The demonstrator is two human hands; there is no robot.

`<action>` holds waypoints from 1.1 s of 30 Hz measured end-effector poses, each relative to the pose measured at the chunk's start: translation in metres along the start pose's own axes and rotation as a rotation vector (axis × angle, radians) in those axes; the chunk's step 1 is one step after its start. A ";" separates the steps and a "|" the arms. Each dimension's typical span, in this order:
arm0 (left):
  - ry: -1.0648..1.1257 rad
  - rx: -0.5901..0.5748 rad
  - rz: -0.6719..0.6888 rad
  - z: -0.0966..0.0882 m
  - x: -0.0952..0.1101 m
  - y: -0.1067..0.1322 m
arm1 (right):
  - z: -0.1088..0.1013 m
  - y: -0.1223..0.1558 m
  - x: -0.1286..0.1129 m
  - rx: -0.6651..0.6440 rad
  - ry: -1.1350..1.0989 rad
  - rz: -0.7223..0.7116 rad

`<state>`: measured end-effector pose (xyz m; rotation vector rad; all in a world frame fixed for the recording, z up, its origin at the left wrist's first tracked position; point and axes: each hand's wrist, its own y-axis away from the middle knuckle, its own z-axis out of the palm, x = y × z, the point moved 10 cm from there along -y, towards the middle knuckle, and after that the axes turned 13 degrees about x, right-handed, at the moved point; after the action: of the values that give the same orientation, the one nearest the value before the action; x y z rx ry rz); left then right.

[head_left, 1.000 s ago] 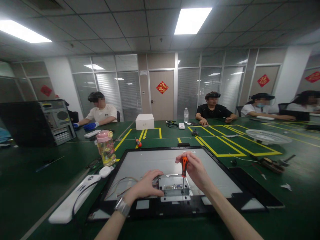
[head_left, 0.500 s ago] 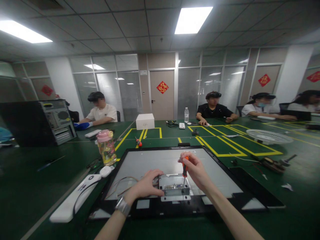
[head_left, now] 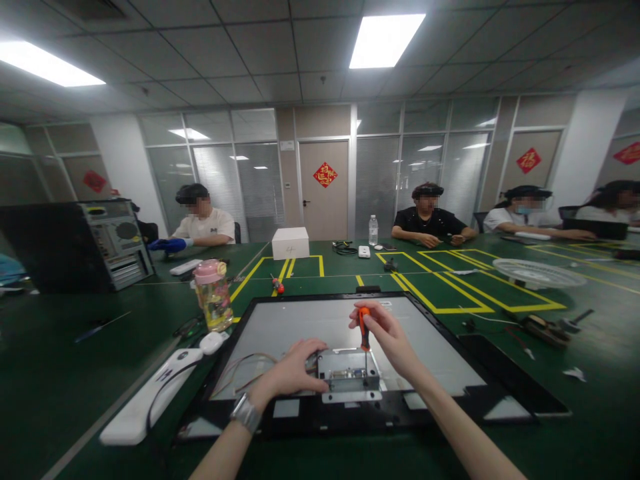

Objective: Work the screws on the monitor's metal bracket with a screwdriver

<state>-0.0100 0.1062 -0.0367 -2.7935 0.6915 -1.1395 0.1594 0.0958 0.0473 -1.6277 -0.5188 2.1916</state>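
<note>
A monitor panel (head_left: 280,327) lies face down on the green table, its grey metal back up and a black frame around it. Near its front edge sits a small metal shield box (head_left: 348,379). My left hand (head_left: 295,371) rests on the box's left side, fingers curled on it, a watch on the wrist. My right hand (head_left: 384,333) grips an orange-handled screwdriver (head_left: 364,327) held upright, its tip down on the right part of the box. Thin wires (head_left: 240,371) run leftward from the box.
A pink-lidded bottle (head_left: 213,295), a white monitor stand part (head_left: 145,393) and a white mouse-like piece (head_left: 212,343) lie left of the panel. A computer case (head_left: 75,245) stands far left. A white box (head_left: 290,243), a fan grille (head_left: 537,273) and several seated people are across the table.
My right hand has shifted slightly up and left on the screwdriver handle. The left hand has stayed on the box. The person at the far left has raised their gloved hands.
</note>
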 end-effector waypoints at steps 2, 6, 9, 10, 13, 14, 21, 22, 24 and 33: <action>0.004 0.000 -0.007 0.000 0.001 0.000 | -0.002 -0.001 -0.002 0.019 0.009 -0.016; -0.006 -0.009 -0.020 0.000 0.002 0.001 | -0.003 0.000 -0.002 0.007 0.012 -0.012; -0.011 -0.006 -0.010 0.000 0.000 0.000 | 0.003 0.003 0.002 -0.043 -0.049 0.044; -0.011 -0.004 -0.007 0.000 -0.001 0.000 | 0.005 0.004 0.004 -0.054 -0.080 0.072; -0.009 0.002 0.000 0.001 -0.004 -0.001 | 0.008 0.006 0.007 -0.059 -0.125 0.125; -0.009 0.002 0.000 0.002 -0.004 -0.001 | 0.009 0.006 0.007 -0.059 -0.115 0.124; -0.013 0.003 -0.013 0.001 -0.003 0.000 | 0.007 0.007 0.010 -0.045 -0.056 0.135; -0.011 0.003 -0.011 0.001 -0.003 0.000 | 0.008 0.008 0.011 -0.047 -0.064 0.151; -0.006 0.005 -0.006 0.001 -0.003 0.000 | 0.008 0.008 0.012 -0.044 -0.071 0.164; -0.010 -0.001 0.009 0.001 -0.002 0.000 | 0.017 0.012 0.012 -0.108 -0.086 0.141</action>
<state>-0.0103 0.1071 -0.0391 -2.7918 0.7034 -1.1233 0.1390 0.0898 0.0361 -1.6772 -0.5713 2.3827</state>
